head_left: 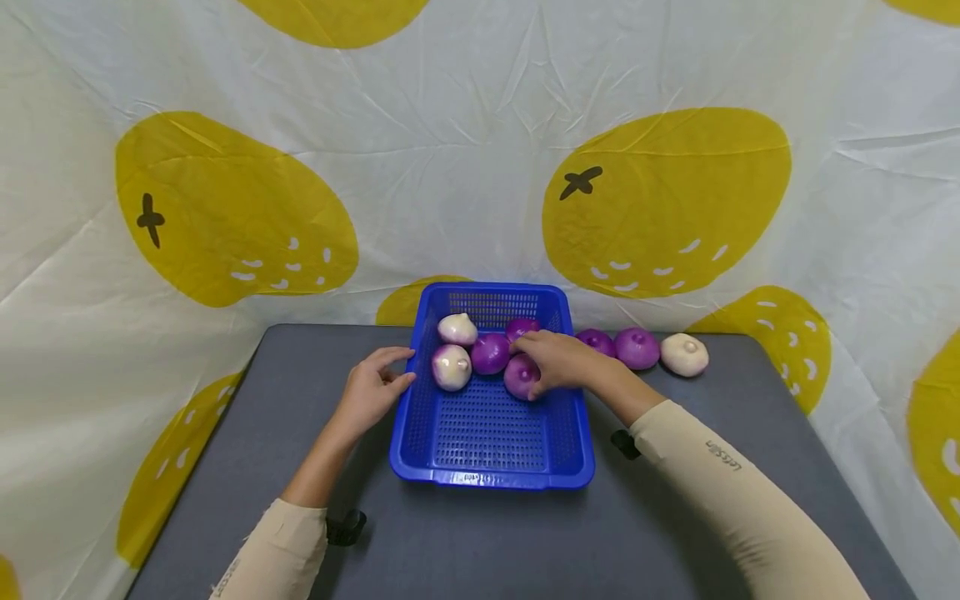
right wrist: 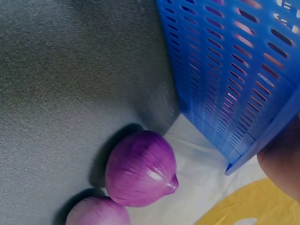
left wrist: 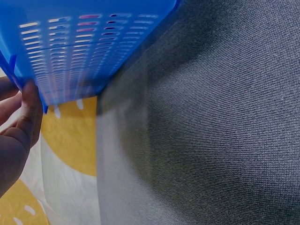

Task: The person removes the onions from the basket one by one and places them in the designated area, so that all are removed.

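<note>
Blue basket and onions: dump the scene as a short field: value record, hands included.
container: blue basket on gray tabletop
inside, visible: two mostly white onions, three purple onions
outside, to its right: row of two loose purple onions and one loose white onion
left hand: fingers at basket's left rim
right hand: holds a purple onion inside the basket
backdrop: white cloth, yellow print

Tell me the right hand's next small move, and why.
Probably ease the right hand off the purple onion it grips: that onion appears to sit among others inside the blue basket, the left hand is at the rim, and three loose onions lie outside on the right, so freeing it seems sensible.
</note>
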Available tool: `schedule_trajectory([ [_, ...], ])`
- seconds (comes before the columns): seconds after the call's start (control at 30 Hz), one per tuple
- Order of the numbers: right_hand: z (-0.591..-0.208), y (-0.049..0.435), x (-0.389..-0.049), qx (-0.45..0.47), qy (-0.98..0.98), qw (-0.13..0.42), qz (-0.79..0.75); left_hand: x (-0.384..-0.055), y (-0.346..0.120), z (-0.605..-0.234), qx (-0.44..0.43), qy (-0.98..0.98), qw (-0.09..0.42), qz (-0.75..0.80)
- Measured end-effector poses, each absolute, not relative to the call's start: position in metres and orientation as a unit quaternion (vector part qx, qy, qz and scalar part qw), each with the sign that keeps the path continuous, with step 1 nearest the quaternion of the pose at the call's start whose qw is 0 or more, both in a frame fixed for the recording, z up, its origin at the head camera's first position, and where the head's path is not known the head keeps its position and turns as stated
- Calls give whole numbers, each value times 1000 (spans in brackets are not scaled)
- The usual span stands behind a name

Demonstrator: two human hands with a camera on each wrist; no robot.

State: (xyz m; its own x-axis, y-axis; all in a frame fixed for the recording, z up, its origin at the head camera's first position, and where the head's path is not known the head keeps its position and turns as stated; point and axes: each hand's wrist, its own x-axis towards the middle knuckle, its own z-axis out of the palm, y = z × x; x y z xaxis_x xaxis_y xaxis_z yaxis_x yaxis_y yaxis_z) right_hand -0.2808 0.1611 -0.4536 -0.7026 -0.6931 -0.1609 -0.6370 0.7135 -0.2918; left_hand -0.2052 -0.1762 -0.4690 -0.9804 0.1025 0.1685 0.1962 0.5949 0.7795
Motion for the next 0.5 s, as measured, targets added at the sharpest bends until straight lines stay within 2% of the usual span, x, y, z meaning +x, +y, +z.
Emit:
schedule_trajectory([
  [0.27, -461, 160, -278, -365, 924, 95, -69, -205, -175, -468, -84, -889, 55, -448],
  [0.5, -457, 158, -277, -366, 924, 102, -40, -204, -174, -462, -78, -890, 47, -447],
])
